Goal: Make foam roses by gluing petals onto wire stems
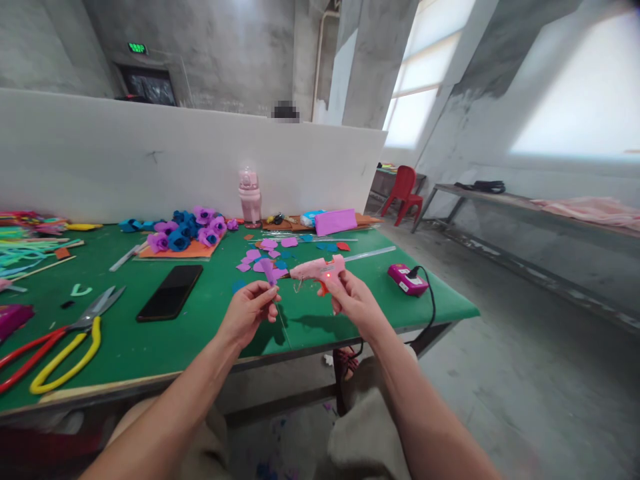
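My right hand (350, 293) is wrapped round the handle of a pink hot glue gun (315, 268), whose small red light is lit. A clear glue stick (370, 253) sticks out of its back end. Between the closed fingers of my left hand (253, 305) is a purple paper petal (269, 270), with a thin stem-like strand hanging below. The glue gun's nozzle points left, close to the petal; I cannot tell whether they touch. Purple and blue cut paper pieces (289, 243) lie scattered behind my hands.
Paper flowers (183, 233) sit on orange paper at the back left. A black phone (171, 293) and large scissors (75, 340) lie left. A pink bottle (250, 197) stands by the white partition (190, 153). At right, a magenta power box (407, 280) has a black cord over the table edge.
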The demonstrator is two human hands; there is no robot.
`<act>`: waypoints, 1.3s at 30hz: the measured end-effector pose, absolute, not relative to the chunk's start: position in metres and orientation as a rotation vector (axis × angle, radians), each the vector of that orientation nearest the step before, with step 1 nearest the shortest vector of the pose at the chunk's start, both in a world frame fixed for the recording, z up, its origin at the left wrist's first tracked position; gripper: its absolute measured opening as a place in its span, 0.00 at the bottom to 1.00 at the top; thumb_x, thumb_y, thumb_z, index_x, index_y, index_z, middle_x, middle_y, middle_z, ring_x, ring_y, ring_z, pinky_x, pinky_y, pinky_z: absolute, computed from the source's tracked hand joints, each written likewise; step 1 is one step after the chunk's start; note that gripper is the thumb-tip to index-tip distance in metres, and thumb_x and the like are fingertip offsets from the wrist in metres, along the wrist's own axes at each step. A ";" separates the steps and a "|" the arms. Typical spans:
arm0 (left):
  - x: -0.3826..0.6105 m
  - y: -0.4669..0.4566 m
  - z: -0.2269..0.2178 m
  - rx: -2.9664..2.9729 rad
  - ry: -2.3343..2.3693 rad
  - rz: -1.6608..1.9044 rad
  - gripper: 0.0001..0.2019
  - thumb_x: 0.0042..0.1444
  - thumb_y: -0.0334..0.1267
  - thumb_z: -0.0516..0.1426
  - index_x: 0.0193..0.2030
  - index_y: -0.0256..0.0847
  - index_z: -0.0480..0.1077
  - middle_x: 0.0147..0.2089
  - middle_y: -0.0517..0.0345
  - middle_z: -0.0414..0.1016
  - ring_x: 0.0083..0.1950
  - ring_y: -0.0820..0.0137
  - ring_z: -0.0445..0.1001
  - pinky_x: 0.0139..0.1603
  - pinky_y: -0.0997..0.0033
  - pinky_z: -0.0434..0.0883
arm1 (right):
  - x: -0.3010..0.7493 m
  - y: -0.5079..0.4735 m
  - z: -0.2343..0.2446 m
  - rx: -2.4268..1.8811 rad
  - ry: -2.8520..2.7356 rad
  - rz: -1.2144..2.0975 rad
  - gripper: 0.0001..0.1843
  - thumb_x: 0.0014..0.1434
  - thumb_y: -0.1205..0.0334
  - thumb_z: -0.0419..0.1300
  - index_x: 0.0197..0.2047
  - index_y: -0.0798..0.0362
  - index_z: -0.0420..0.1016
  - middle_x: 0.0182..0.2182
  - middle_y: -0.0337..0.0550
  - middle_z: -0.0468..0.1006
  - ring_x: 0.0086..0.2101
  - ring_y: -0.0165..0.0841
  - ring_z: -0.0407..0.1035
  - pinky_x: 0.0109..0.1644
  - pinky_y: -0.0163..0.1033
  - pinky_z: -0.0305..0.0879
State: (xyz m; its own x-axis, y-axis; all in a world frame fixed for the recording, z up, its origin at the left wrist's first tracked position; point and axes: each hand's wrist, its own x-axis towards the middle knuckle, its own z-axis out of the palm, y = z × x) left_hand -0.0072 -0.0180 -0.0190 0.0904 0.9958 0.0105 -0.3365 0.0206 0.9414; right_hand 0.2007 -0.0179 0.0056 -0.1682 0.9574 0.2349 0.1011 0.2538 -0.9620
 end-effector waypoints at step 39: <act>-0.006 -0.022 -0.015 0.941 0.818 1.221 0.10 0.43 0.38 0.64 0.31 0.34 0.71 0.26 0.60 0.73 0.18 0.82 0.65 0.15 0.82 0.64 | 0.268 0.039 -0.033 -1.807 -1.486 0.679 0.18 0.50 0.49 0.58 0.23 0.57 0.70 0.16 0.42 0.69 0.24 0.33 0.67 0.30 0.36 0.62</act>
